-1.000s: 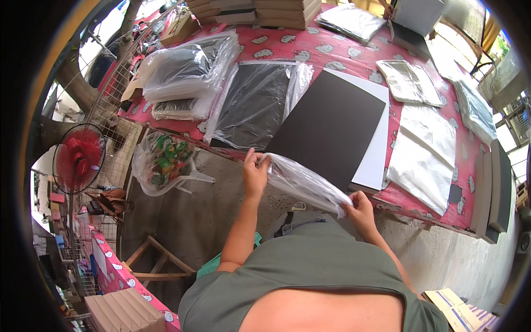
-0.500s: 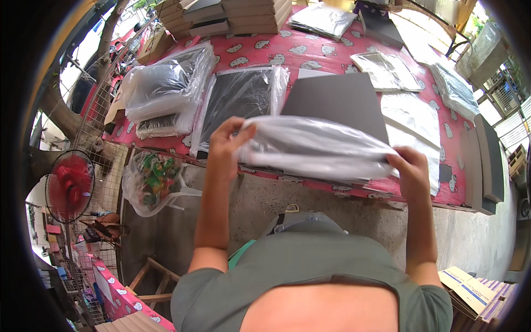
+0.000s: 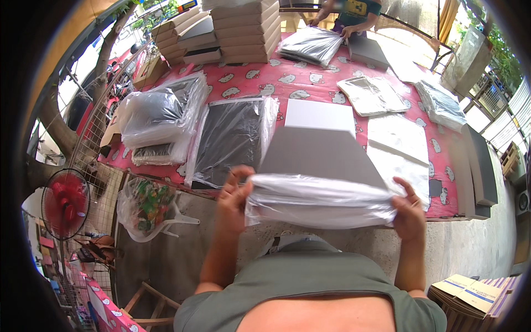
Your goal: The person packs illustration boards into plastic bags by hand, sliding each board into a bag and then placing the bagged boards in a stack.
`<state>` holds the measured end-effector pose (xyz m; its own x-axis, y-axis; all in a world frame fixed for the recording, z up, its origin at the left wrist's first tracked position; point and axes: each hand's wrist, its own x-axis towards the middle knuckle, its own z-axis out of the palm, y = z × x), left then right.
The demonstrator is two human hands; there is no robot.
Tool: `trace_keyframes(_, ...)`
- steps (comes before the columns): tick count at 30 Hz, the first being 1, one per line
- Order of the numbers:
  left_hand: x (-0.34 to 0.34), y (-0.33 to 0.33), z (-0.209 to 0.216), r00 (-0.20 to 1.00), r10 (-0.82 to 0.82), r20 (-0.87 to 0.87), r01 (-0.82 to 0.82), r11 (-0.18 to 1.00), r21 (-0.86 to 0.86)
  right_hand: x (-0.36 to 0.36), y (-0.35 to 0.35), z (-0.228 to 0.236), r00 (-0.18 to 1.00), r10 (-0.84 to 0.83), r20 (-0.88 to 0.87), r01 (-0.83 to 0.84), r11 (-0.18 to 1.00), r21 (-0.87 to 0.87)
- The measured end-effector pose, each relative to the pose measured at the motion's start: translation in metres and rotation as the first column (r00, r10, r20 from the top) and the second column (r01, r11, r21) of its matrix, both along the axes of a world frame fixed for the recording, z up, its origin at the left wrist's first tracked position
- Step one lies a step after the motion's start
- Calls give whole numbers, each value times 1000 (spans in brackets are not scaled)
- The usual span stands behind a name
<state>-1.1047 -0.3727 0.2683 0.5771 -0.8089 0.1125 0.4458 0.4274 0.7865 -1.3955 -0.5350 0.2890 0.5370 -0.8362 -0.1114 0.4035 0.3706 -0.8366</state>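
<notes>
My left hand (image 3: pixel 234 200) grips the left side of a clear plastic bag (image 3: pixel 318 202), its fingers curled at the bag's corner. At the bag's right side my right hand (image 3: pixel 408 209) pinches the plastic, with a finger or two lifted. The bag stretches between both hands over the near end of a flat dark grey panel (image 3: pixel 318 152), which lies at the table's front edge. How far the panel reaches into the bag is hard to make out. Beyond the panel's far end lies a white sheet (image 3: pixel 319 114).
Left of the panel is a bagged black panel (image 3: pixel 229 138), then a pile of bagged panels (image 3: pixel 160 108). Clear bags (image 3: pixel 398 138) lie to the right, near upright dark panels (image 3: pixel 480 163). Brown boxes (image 3: pixel 246 33) are stacked at the back. Across the table, another person's hands (image 3: pixel 347 31) hold bagged panels.
Both hands have drawn the bag toward me and lower, over the near end of the grey panel. Another person's hands and the white sheet now show more fully.
</notes>
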Motion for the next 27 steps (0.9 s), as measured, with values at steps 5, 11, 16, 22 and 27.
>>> trace_keyframes(5,39,-87,95,980,-180,-80,150,945,-290,27,-69,86,994,-80,-70,22,799,-601)
trace_keyframes(11,81,-170,3,947,189,258,-237,956,172,86,-162,-19,913,-280,-295,67,818,-571)
trace_keyframes(16,139,-163,-114,455,455,765,-704,710,-4,119,-169,-119,948,-212,-238,-1,745,-668)
trace_keyframes(22,127,-205,-44,907,203,369,-209,978,-22,180,-209,-56,948,-188,-256,-24,762,-647)
trace_keyframes(27,139,-173,-57,929,236,286,-280,952,125,162,-174,-52,855,-366,-368,-111,564,-818)
